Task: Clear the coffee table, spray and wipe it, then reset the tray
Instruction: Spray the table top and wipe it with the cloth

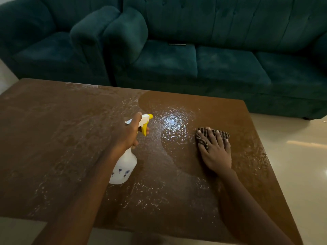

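The brown coffee table (53,129) fills the view, its top wet with spray droplets and a shiny patch near the middle. My left hand (128,133) grips the neck of a white spray bottle (123,167) with a yellow trigger and nozzle, held above the table's centre and pointing right. My right hand (215,151) lies flat, fingers spread, pressing a striped brown cloth (203,134) onto the table's right part. A dry, wiped streak curves around that hand. No tray is in view.
A dark green sofa (221,68) runs along the far side of the table, with a matching armchair (53,50) at the far left. A small dark object (177,44) lies on the sofa seat. Pale tiled floor (300,156) shows to the right.
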The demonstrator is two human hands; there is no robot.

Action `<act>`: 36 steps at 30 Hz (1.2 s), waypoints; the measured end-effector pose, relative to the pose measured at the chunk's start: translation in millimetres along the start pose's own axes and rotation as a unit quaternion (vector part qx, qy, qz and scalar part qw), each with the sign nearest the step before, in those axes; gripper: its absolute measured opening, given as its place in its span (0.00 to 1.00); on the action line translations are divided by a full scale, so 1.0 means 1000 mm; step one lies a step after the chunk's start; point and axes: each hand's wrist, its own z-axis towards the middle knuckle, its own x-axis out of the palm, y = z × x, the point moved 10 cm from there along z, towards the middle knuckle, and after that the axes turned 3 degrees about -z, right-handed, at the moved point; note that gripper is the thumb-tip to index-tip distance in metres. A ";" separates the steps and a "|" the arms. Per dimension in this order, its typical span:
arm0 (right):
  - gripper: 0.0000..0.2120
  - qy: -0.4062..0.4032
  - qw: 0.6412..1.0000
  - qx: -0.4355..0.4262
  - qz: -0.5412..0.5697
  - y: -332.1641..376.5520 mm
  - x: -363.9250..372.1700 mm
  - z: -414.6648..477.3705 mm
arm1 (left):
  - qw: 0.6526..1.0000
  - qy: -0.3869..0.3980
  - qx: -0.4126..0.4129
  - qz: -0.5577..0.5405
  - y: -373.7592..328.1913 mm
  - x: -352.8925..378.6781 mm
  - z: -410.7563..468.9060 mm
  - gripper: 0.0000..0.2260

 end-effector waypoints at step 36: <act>0.27 0.011 0.980 -0.199 -0.014 0.109 0.011 -0.040 | 1.000 0.016 0.017 0.009 -0.004 -0.001 -0.013 0.35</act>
